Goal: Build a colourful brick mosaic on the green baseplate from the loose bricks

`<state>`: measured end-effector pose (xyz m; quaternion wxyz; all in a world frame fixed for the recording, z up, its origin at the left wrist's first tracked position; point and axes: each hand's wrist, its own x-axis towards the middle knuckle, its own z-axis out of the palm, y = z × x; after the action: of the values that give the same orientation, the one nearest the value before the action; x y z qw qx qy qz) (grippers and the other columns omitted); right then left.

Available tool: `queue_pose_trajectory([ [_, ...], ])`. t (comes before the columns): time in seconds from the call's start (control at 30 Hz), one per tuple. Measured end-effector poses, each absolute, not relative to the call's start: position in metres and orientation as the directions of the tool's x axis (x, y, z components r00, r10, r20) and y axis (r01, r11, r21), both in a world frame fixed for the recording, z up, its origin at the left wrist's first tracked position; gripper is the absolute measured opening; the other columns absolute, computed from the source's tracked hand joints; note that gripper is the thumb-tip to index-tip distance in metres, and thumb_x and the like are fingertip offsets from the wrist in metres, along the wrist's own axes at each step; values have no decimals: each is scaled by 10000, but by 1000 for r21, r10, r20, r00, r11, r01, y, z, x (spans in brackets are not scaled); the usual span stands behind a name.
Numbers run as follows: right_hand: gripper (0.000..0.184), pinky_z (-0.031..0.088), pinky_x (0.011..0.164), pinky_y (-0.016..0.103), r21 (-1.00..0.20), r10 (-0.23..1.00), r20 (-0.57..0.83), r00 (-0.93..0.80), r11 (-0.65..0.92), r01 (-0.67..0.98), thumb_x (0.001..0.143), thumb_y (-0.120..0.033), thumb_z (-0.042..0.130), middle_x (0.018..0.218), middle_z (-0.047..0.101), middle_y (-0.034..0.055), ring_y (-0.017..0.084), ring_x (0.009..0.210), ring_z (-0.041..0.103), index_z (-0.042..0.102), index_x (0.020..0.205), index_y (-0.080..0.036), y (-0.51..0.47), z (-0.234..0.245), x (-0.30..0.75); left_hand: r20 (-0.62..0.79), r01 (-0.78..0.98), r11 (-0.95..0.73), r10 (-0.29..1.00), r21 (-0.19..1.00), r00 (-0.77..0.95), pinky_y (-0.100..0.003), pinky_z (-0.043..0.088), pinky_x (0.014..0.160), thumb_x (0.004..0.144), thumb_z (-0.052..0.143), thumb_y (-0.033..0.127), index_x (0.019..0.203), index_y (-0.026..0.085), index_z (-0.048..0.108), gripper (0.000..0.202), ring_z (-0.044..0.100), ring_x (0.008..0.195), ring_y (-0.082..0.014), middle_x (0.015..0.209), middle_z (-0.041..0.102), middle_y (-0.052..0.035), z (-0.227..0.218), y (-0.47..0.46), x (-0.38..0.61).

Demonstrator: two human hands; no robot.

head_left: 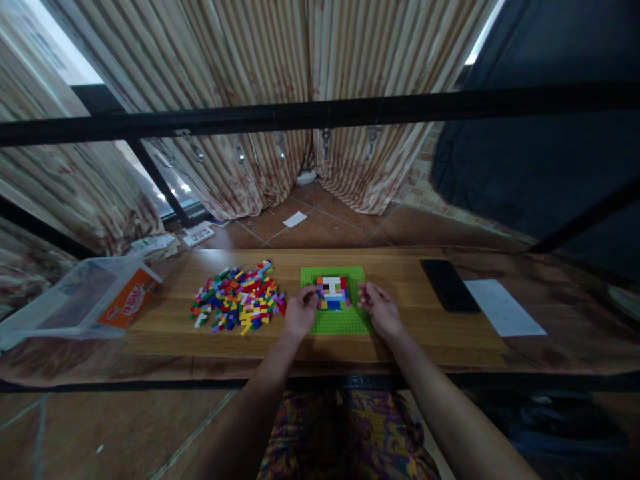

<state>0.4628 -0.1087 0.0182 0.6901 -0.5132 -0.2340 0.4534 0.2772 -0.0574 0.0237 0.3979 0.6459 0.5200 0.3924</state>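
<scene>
A green studded baseplate (340, 324) lies on the wooden board in front of me. On it stands a small build of toy bricks (332, 293), with white, red, orange, blue and purple pieces around a small dark gap. My left hand (301, 312) rests over the plate's left edge, its thumb and fingertips drawn together beside the build. Whatever they may pinch is too small to make out. Over the plate's right edge is my right hand (382, 311), palm turned inward. Its fingers are loosely bent and apart, with nothing visible in them.
Loose bricks in many colours form a pile (240, 297) to the left on the wooden board (170, 333). Farther left stands a clear plastic box (70, 300) with an orange label. A black phone-like slab (450, 285) and a white sheet (505, 307) lie right. A dark bar (320, 115) crosses beyond.
</scene>
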Motion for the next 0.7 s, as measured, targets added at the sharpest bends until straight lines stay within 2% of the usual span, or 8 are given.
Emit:
queue_pose_trajectory([
  [0.13, 427, 424, 460, 203, -918, 818, -73, 571, 169, -359, 649, -566, 752, 661, 609, -10, 70, 505, 470, 705, 811, -174, -112, 11, 460, 209, 486, -290, 954, 824, 214, -317, 516, 854, 782, 587, 146, 1041, 195, 659, 273, 619, 884, -148, 1042, 636, -56, 29, -73, 280],
  [0.27, 435, 402, 451, 215, -971, 812, 16, 583, 151, -183, 731, -589, 672, 625, 591, -15, 77, 476, 460, 698, 811, -162, -112, 5, 455, 285, 599, -399, 917, 694, 281, -358, 468, 971, 786, 620, 193, 1047, 212, 643, 263, 573, 1040, -187, 1107, 597, -69, 33, -83, 291],
  [0.33, 436, 394, 459, 219, -986, 828, 59, 558, 135, -96, 765, -589, 637, 599, 578, -21, 83, 472, 466, 694, 809, -159, -112, 3, 453, 295, 636, -410, 912, 653, 284, -369, 451, 989, 803, 606, 202, 1032, 207, 641, 231, 558, 1061, -196, 1114, 591, -76, 33, -82, 294],
  [0.53, 447, 387, 485, 231, -993, 851, 120, 512, 109, 53, 807, -593, 576, 544, 549, -29, 104, 478, 481, 675, 781, -157, -114, 0, 452, 236, 647, -375, 926, 664, 294, -318, 483, 891, 804, 607, 188, 934, 212, 633, 135, 575, 949, -164, 1045, 600, -49, 32, -73, 294],
  [0.7, 481, 373, 484, 236, -992, 872, 112, 477, 70, 105, 797, -626, 552, 504, 522, -36, 117, 469, 463, 665, 766, -160, -114, -1, 451, 227, 650, -379, 924, 659, 308, -322, 480, 883, 813, 591, 194, 936, 203, 625, 129, 572, 921, -163, 1023, 600, -51, 33, -73, 294],
])
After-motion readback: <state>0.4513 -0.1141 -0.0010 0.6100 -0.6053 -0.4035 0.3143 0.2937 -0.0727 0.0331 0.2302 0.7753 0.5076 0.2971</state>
